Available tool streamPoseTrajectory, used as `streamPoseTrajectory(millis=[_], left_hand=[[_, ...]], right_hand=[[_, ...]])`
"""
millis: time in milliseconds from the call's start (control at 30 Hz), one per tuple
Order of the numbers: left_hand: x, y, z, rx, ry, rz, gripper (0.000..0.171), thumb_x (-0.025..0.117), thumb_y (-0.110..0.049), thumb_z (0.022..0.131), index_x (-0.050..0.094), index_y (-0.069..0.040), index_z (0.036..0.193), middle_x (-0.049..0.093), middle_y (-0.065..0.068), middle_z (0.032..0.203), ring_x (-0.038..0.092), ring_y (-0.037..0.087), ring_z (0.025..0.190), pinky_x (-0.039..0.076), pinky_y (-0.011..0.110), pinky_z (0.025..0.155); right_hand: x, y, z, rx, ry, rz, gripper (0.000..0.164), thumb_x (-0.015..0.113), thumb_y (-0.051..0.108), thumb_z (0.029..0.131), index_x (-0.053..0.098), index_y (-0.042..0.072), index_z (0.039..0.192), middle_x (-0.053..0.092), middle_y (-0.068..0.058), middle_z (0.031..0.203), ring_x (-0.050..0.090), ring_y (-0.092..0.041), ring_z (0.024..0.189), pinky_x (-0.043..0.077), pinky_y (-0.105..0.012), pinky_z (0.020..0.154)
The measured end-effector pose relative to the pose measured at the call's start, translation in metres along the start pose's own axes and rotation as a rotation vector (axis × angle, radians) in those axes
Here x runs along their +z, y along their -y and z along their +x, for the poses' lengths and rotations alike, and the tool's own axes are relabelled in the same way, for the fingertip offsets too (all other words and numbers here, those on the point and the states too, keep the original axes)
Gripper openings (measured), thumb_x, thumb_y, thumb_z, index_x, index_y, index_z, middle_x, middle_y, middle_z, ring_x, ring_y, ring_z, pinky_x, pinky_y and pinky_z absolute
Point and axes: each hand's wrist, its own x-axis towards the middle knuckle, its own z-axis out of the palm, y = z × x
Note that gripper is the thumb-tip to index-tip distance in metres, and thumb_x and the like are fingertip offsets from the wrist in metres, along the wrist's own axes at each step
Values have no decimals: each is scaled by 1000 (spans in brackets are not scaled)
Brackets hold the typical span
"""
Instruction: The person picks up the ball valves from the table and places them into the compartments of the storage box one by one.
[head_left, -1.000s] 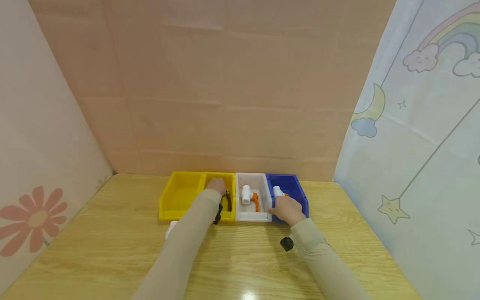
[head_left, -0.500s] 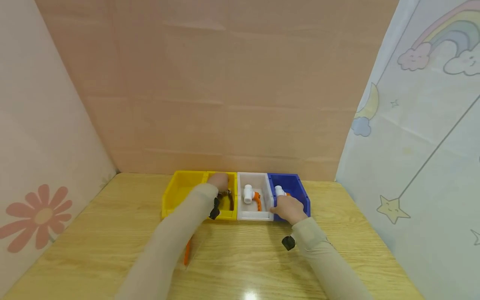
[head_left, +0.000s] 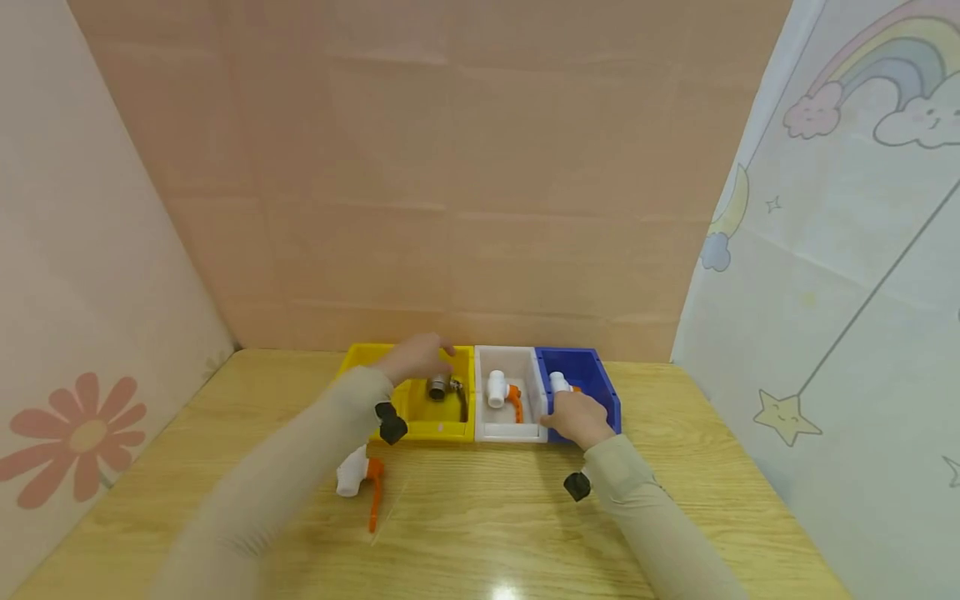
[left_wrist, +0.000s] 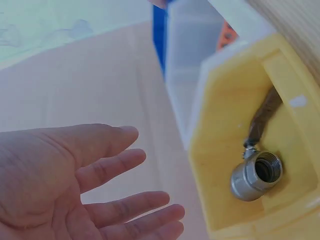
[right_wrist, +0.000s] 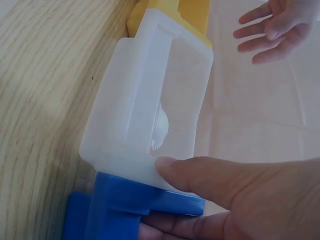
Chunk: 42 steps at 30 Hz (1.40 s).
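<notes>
My left hand (head_left: 416, 357) hovers over the yellow bins, fingers spread and holding nothing. Below it, in the right yellow bin (left_wrist: 225, 100), lies a metal ball valve (left_wrist: 250, 182) with a threaded mouth and a dark brown handle (left_wrist: 265, 115). My right hand (head_left: 576, 417) grips the adjoining walls of the white bin (right_wrist: 120, 100) and the blue bin (right_wrist: 125, 195), its thumb on the white rim and fingers on the blue side. A white plastic valve with an orange handle (head_left: 497, 389) lies in the white bin; another white valve (head_left: 557, 382) in the blue bin is partly hidden by that hand.
A further white valve with an orange handle (head_left: 352, 472) lies on the wooden table (head_left: 465, 517) in front of the yellow bins. The bins stand in a row against the peach backdrop (head_left: 480, 208), with printed cloth walls at both sides.
My left hand has risen out of the right yellow bin and shifted left, its fingers opening. The metal valve and the white valve on the table now show. My right hand stays put.
</notes>
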Motion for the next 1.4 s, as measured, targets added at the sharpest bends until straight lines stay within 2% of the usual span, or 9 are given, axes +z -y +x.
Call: streamPoseTrajectory(millis=[100,233,333,500,633,900,1033,1267,1400], left_hand=[[-7,6,-15,35,1,-18,34,63,-21,95,62,-5,124,59,15,131,60,28,109,50,42,93],[-12,19,-35,53,1,-83,33,62,-23,95,62,-4,122,62,17,124,62,29,105,53,41,86],[-16,28,-49,35,3,-111,33,61,-25,95,63,-5,122,63,17,121,62,30,106,53,42,86],[-21,40,-69,7,22,-83,35,60,-29,96,62,-6,123,64,16,120,62,31,108,52,47,89],[-19,50,-81,-12,40,-61,37,59,-31,96,62,-6,123,64,15,119,63,31,106,52,47,87],[0,72,-96,-48,72,-45,32,61,-32,95,65,-9,117,67,9,111,63,21,89,53,41,76],[9,79,-102,-74,72,-34,29,62,-30,95,65,-9,115,67,12,113,63,22,84,53,42,71],[22,89,-107,-124,74,57,25,66,-25,91,67,-9,111,66,15,118,63,28,96,52,46,78],[30,92,-108,-142,94,66,23,69,-24,88,69,-11,107,67,13,116,61,25,92,51,45,75]], right_hand=[[1,1,1,-4,3,2,38,71,40,86,65,3,95,59,-5,76,55,-22,66,43,-33,55],[2,1,0,-4,0,2,37,72,40,85,65,4,94,59,-5,76,55,-22,66,43,-34,55],[2,1,0,-6,-5,2,37,72,39,85,64,4,94,59,-5,76,55,-22,66,44,-34,55],[0,0,0,-7,-9,-1,36,72,39,85,64,4,92,59,-6,75,55,-22,66,44,-34,55],[1,0,1,-1,-8,-3,36,71,39,86,64,4,92,59,-6,76,55,-22,66,44,-34,55],[1,-3,1,2,4,2,37,71,39,86,64,3,93,59,-6,77,55,-22,67,44,-34,57],[1,-4,0,1,1,3,36,71,39,85,64,4,91,59,-5,76,55,-22,66,43,-34,55],[0,-5,0,4,0,4,38,71,39,86,64,3,95,59,-6,77,55,-22,66,44,-34,55],[0,-6,1,9,1,1,39,71,40,86,65,2,96,59,-6,77,55,-22,66,44,-34,56]])
